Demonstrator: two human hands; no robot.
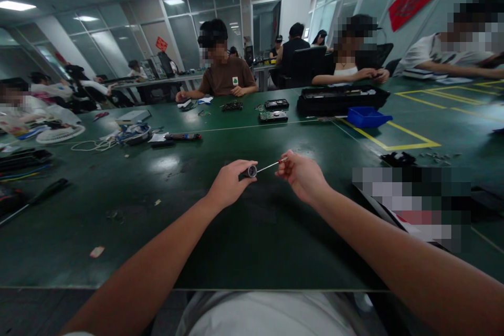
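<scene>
Above the green tabletop (pixel 244 241), my left hand (pixel 230 184) grips a small dark round part (pixel 252 171) with a pale ring-shaped end turned towards me. From the right, my right hand (pixel 303 174) pinches the handle of a thin screwdriver (pixel 270 167), which has some red on it. Its metal shaft slants down to the left, and the tip meets the edge of the round part or lies just beside it; I cannot tell which. My fingers cover most of the handle.
A blue bin (pixel 367 117) stands beside a long black housing (pixel 342 100). Opened hard drives (pixel 273 116) lie ahead. A pen-shaped electric screwdriver (pixel 183 137) and coiled cables (pixel 134 134) are to the left, with a long screwdriver (pixel 51 191) nearer. Several people sit around the table.
</scene>
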